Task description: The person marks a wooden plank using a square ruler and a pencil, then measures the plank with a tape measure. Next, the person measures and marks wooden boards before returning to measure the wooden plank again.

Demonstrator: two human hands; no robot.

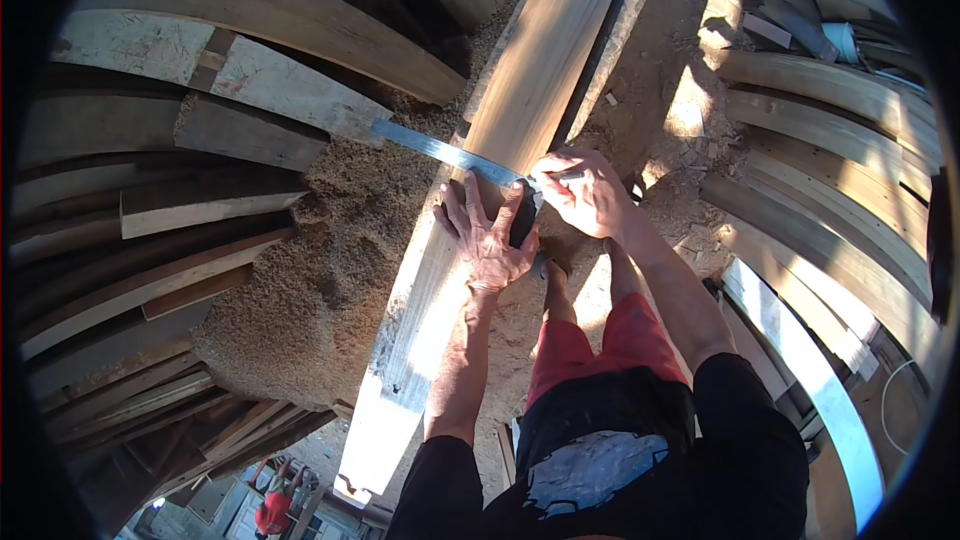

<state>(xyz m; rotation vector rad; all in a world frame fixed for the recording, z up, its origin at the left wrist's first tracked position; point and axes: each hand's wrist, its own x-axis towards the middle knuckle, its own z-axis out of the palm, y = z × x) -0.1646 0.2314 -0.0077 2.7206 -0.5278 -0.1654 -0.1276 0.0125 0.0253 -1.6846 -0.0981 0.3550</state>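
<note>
A long wooden board (550, 50) runs from the upper middle down to the lower left. Across it lies a try square's steel blade (425, 145), its dark stock (522, 225) at the board's right edge. My left hand (488, 245) has its fingers spread over the blade and board, with the thumb side around the stock, holding the square in place. My right hand (585, 192) pinches a thin dark pencil-like marker (568, 176) beside the blade's right end. Its tip is hidden by the fingers.
Sawdust (320, 270) heaps left of the board. Stacked planks (200, 205) line the left side, and more boards (830, 150) lean at the right. A long pale strip (815, 380) stands at lower right. Another person (272, 510) in red is far off at lower left.
</note>
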